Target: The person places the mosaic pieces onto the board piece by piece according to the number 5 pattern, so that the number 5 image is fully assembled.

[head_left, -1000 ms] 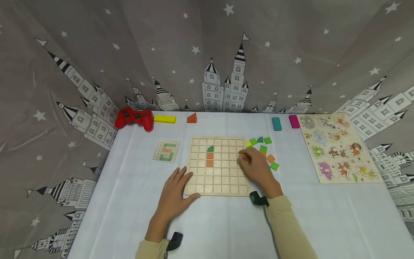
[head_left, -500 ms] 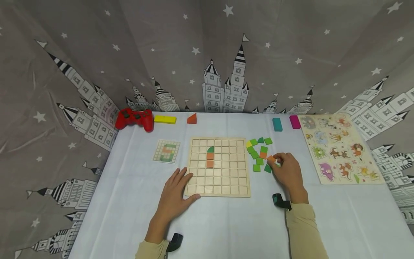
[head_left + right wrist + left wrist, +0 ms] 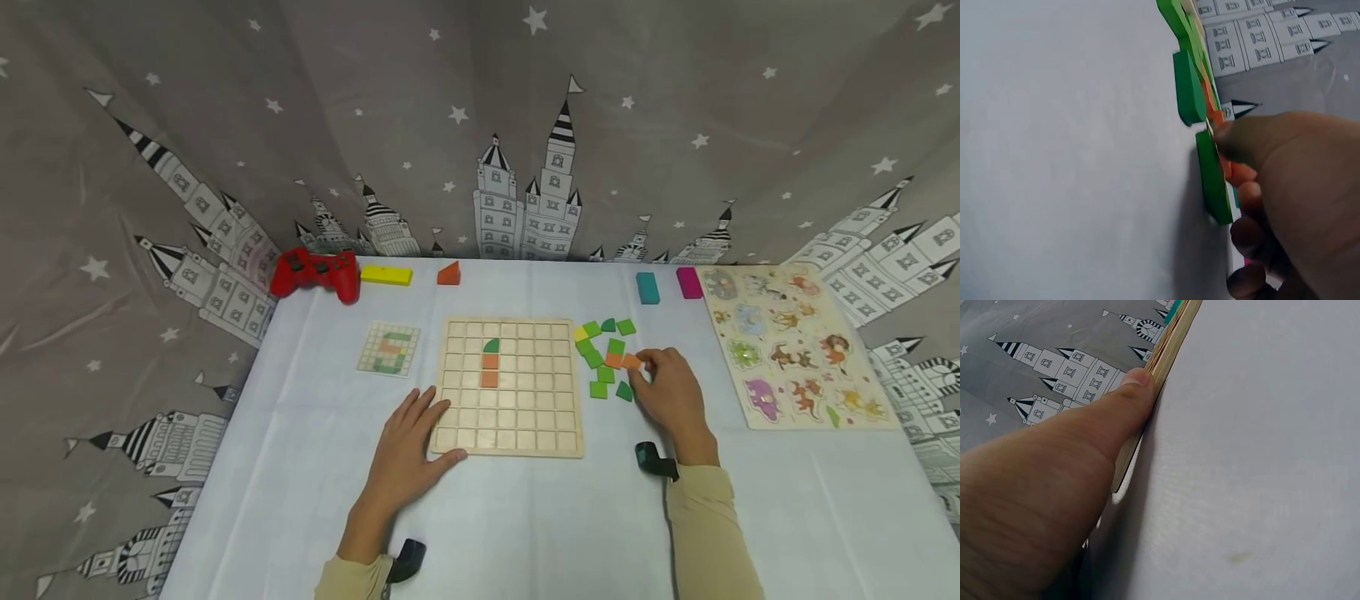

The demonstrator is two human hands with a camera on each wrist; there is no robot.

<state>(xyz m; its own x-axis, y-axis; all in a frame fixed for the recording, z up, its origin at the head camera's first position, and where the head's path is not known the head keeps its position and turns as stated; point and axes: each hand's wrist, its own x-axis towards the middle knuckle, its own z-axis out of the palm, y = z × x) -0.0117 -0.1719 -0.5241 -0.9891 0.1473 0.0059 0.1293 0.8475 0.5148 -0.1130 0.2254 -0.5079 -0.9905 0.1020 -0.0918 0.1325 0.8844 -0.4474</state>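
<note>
My right hand (image 3: 670, 398) pinches an orange square tile (image 3: 632, 362) between thumb and index finger, among loose tiles right of the wooden grid board (image 3: 517, 417). In the right wrist view, a green tile (image 3: 1212, 181) lies just below the thumb, with a dark green tile (image 3: 1189, 90) beyond. My left hand (image 3: 408, 450) rests along the board's lower left corner, fingers extended; its thumb (image 3: 1138, 384) touches the board's edge (image 3: 1169, 359). On the board stand a dark green quarter-round tile (image 3: 492, 345) and two orange square tiles (image 3: 490, 370) in one column.
Left of the board lies a pattern card (image 3: 388, 349). Along the back are a red game controller (image 3: 315, 273), yellow block (image 3: 386, 275), orange-red block (image 3: 448, 273), teal block (image 3: 648, 288) and magenta block (image 3: 689, 282). An animal puzzle board (image 3: 795, 346) lies at the right.
My right hand has moved right, from the board's right edge to the loose tiles, and has taken hold of an orange square tile. My left hand has stayed on the board.
</note>
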